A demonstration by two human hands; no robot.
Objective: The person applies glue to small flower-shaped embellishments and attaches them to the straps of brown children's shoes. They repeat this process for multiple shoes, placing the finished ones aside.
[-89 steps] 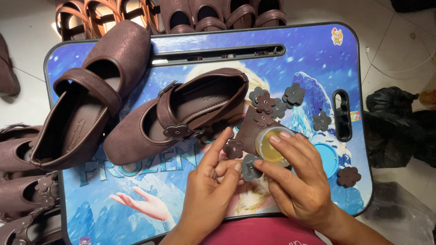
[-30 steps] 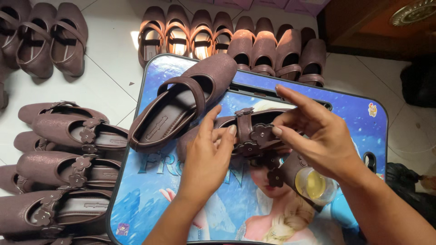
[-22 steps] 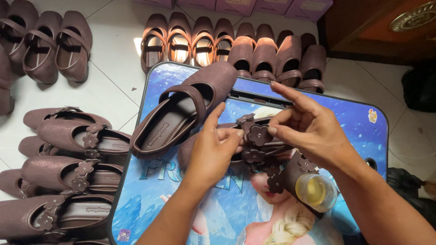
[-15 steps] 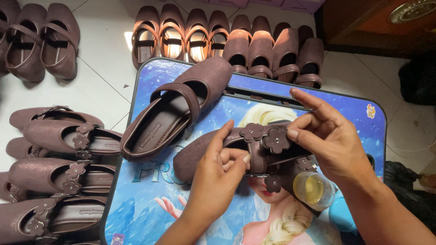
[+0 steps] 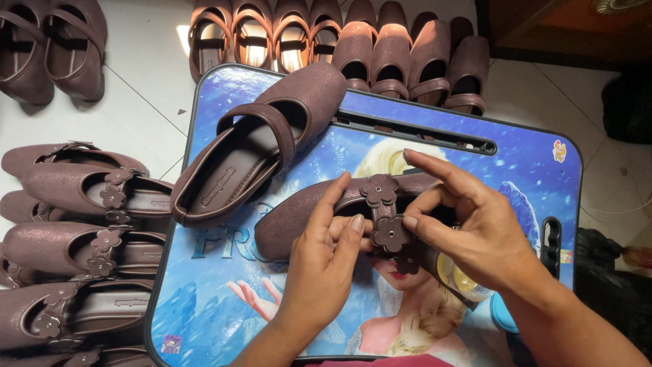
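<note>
A brown strap shoe (image 5: 299, 221) lies on its side over the blue picture-printed lap table (image 5: 224, 299). My left hand (image 5: 326, 261) grips its strap from below, thumb pressed beside a brown flower ornament (image 5: 392, 233). My right hand (image 5: 468, 224) pinches the strap from the right, fingers against the same flower. A second flower (image 5: 379, 190) sits higher on the strap, a third one lower, partly hidden. Another brown shoe (image 5: 261, 146) without flowers lies sole down on the table's upper left.
Rows of brown shoes (image 5: 380, 41) line the tiled floor beyond the table. Shoes with flower straps (image 5: 95, 245) lie stacked at the left. A small clear jar (image 5: 462, 278) peeks out under my right hand. A dark bag (image 5: 611, 285) sits at right.
Both hands lifted the shoe from flat on the table and turned it; a flower from beside the jar now sits on its strap. The view shifted toward the floor shoes.
</note>
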